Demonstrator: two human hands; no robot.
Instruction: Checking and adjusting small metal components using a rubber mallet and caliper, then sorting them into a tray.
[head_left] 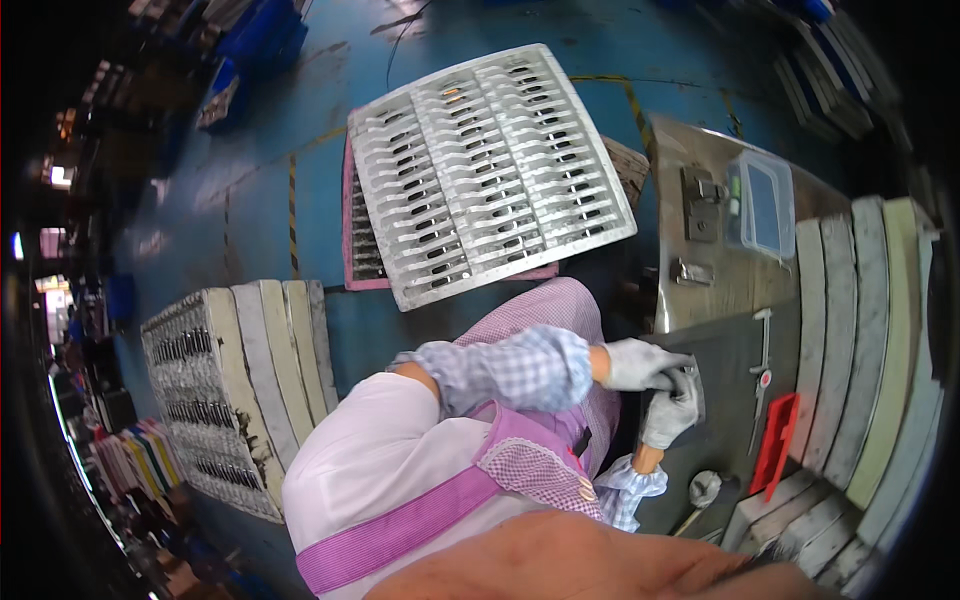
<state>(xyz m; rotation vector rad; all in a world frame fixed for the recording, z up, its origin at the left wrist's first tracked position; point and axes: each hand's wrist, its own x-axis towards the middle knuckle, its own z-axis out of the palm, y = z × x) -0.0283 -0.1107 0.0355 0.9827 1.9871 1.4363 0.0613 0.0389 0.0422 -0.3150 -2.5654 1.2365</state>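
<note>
My left hand (636, 365), in a white glove, reaches across above the dark work surface (720, 345). Its darkened fingertips meet those of my gloved right hand (671, 411). Both hands' fingers are bent together around something small, which they mostly hide; a thin greyish edge shows beside them. A caliper (762, 375) with a red and white round dial lies to the right of the hands. Past it is a red plastic holder (775, 447). Nearer to me, below the right hand, sits a small round whitish object (705, 488) on a thin stem.
A slotted pale tray (440, 205) holding several small metal parts rests on a pink-edged tray (355, 225) ahead. On the metal tabletop (685, 310) are a clear plastic box (768, 210), a metal fixture (703, 205) and a small clear packet (693, 272). Tray stacks stand left (270, 350) and right (845, 330).
</note>
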